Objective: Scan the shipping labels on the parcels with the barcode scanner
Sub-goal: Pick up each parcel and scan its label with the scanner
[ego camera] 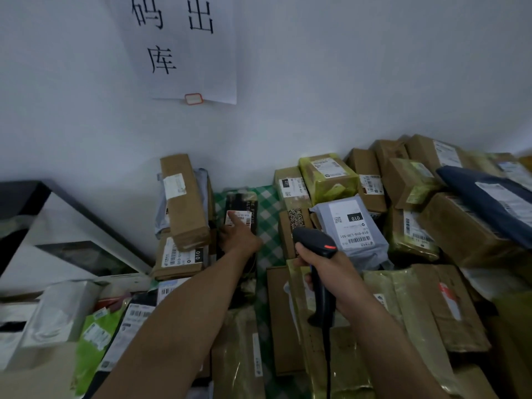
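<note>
A long black parcel (241, 203) lies on the green checked cloth (269, 223) in the middle, with a white shipping label (241, 218) lit reddish. My left hand (240, 236) holds this parcel, index finger stretched along the label. My right hand (325, 267) grips a black barcode scanner (316, 243) by its handle; its head with an orange button points toward the black parcel. Its cable hangs down toward me.
Brown cartons are stacked at the left (184, 200) and piled at the right (466, 226). A grey poly bag marked 010 (352, 226) lies just right of the scanner. A white machine (66, 240) stands at far left. A paper sign (184, 47) hangs on the wall.
</note>
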A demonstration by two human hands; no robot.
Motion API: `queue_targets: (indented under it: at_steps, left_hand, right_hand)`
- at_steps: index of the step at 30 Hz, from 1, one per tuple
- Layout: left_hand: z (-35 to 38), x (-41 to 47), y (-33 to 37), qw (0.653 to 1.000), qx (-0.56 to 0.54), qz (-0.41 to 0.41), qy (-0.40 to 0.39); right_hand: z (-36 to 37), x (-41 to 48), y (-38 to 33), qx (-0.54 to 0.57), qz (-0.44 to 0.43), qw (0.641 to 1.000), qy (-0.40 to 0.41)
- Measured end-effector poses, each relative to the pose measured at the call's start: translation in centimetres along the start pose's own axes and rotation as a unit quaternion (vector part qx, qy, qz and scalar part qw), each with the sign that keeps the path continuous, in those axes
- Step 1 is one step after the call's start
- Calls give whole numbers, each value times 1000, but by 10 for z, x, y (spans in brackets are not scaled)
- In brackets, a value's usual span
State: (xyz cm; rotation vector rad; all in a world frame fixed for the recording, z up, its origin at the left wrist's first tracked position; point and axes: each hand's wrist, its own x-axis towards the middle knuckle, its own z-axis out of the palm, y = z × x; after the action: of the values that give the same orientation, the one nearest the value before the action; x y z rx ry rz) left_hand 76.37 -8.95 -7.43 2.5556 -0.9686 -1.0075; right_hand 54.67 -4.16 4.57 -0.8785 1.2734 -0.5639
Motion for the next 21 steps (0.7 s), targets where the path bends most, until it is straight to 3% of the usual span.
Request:
queue_targets:
  at_steps: [8,14,21]
  left_hand:
    - [-20,-52,13,986,-50,107,117]
    - [-59,-125,13,939,-177,209,210]
    - [-86,-231,-38,875,-332,327,133]
  right_hand:
    - [0,-26,-4,3,-35,999,2]
    - [4,-68,-7,11,-95,995,7]
    - [26,-126,1,47,-197,978,51]
